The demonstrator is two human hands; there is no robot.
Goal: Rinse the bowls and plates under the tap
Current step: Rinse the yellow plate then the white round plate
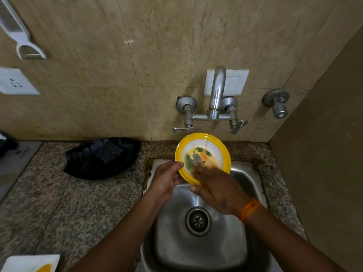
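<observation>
Over the sink (238, 177), the left hand (167, 180) pinches the yellow-rimmed bowl (203, 157) by its rim, tilted under the tap (216, 95) stream. Right hand (214, 188) fingers lie flat, rubbing inside, blurred. Rinsing is underway; next probably turn it, then set it aside.

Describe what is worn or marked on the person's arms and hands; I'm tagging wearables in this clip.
Both forearms are bare, with no sleeves in view. The right wrist carries an orange thread band, and the back of the right hand bears a small dark mark. The left hand shows no rings or bands.
</observation>
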